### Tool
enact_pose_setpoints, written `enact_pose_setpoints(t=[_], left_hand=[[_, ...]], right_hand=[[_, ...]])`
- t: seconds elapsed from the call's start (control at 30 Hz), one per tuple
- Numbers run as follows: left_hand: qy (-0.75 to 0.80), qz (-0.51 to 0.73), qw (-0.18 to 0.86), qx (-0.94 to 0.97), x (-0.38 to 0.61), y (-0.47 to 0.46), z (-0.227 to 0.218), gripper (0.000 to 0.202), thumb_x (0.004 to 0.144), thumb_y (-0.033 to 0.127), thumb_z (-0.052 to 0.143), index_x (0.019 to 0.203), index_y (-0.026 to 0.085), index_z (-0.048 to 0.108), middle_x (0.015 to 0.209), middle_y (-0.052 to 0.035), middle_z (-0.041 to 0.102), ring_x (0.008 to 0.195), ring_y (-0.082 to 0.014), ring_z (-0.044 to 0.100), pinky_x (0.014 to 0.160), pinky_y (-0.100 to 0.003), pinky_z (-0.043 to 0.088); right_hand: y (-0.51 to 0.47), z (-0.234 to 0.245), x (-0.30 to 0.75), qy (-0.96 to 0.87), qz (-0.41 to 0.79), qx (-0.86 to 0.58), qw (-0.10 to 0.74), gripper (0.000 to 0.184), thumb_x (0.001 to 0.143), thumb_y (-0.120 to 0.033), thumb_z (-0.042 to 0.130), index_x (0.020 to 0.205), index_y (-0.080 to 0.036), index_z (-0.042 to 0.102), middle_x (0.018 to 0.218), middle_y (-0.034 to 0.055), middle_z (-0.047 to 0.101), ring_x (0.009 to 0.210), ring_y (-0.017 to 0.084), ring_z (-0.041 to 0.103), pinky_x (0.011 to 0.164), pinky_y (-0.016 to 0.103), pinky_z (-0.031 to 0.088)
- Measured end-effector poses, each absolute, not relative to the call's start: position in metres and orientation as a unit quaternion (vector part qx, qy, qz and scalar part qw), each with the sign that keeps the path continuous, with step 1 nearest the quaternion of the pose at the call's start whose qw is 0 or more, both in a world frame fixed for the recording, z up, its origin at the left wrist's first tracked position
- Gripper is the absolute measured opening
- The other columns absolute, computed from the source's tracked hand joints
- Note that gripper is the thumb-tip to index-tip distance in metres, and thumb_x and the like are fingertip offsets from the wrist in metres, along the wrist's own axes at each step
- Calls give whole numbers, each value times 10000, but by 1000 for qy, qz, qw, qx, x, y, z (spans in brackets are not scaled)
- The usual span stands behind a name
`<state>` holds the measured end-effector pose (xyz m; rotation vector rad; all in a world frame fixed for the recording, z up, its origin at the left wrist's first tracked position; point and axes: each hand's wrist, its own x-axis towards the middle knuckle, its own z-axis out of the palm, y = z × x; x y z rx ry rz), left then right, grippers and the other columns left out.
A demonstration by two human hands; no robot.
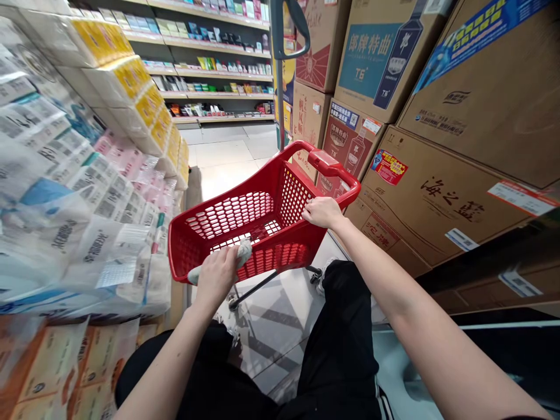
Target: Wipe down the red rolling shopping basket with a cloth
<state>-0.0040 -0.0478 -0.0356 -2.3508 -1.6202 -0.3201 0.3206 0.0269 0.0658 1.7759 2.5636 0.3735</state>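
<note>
A red plastic shopping cart (pixel 186 248) with a lattice basket stands in the aisle on a wheeled metal frame, turned at an angle before my knees. My left hand (pixel 219 268) is closed around a greyish cloth (pixel 245 251), pressing it on the basket's near rim; cloth shows at both sides of the fingers. My right hand (pixel 322 212) grips the same rim farther along, near the corner under the red handle (pixel 328 162). Its fingertips curl over the edge. The inside of the basket shows only its lattice walls and floor.
Packs of tissue paper (pixel 105 192) are stacked high on the left. Large cardboard cartons (pixel 455 198) rise on the right. A grey handle on a pole (pixel 276 76) stands beyond the cart. Shelves of small goods (pixel 214 70) line the back.
</note>
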Motion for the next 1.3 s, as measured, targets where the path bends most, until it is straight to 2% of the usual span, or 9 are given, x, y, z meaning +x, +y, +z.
enact_pose_setpoints(t=[0.2,0.57,0.9,1.3], left_hand=[[-591,-94,166,-784,-18,-57,-41,324,897,221,330,1155,144,508,963,-140,561,860,-264,505,775,-391,384],[-575,-109,167,-794,79,-39,-22,313,913,197,302,1136,144,515,963,-127,550,863,-249,488,772,-374,379],[-550,-144,165,-806,52,-49,-39,418,896,163,332,1302,139,429,1124,-150,544,973,-274,476,875,-407,363],[-563,-164,161,-794,60,-40,-43,426,888,154,335,1301,149,439,1112,-151,546,976,-278,478,873,-416,367]], right_hand=[[29,62,320,816,120,565,-8,458,917,-337,307,898,-164,730,934,98,710,917,209,619,764,281,408],[31,57,325,821,137,554,-22,451,915,-336,306,872,-169,722,916,81,708,887,206,619,742,286,406],[33,62,327,827,114,551,-8,461,919,-356,309,899,-164,727,963,96,706,932,209,614,769,282,407],[47,60,329,828,121,547,3,459,916,-350,302,878,-171,723,951,84,705,912,206,612,737,284,398]])
